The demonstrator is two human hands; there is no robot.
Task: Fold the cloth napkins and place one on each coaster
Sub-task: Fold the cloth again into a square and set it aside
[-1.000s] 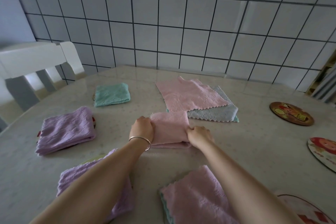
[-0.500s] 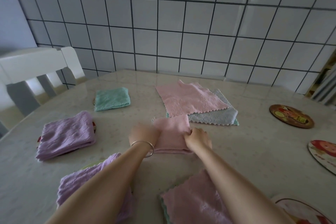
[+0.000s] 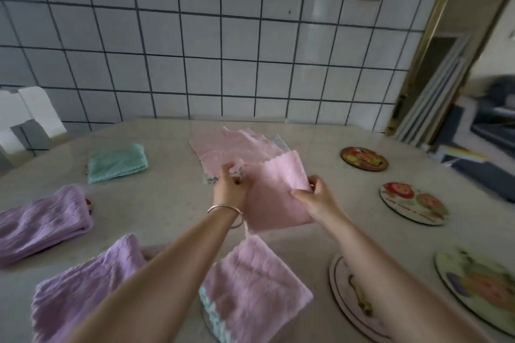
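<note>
A folded pink napkin (image 3: 274,195) is lifted off the table between both hands. My left hand (image 3: 230,191) grips its left edge and my right hand (image 3: 316,199) pinches its right edge. Behind it an unfolded pink napkin (image 3: 223,147) lies over a grey one. Bare round picture coasters sit on the right: a dark one (image 3: 363,159), a light one (image 3: 413,203), one under my right forearm (image 3: 348,295) and one at the edge (image 3: 479,287). Folded napkins lie to the left and near me: green (image 3: 117,163), purple (image 3: 41,223), another purple (image 3: 83,292) and pink (image 3: 256,287).
The pale stone table (image 3: 167,203) meets a tiled wall (image 3: 223,50) at the back. A white chair (image 3: 25,117) stands at the far left. An open doorway (image 3: 473,106) with leaning frames is at the right.
Both hands have lifted the folded pink napkin off the table and carried it up and to the right. The camera has turned right, showing more coasters.
</note>
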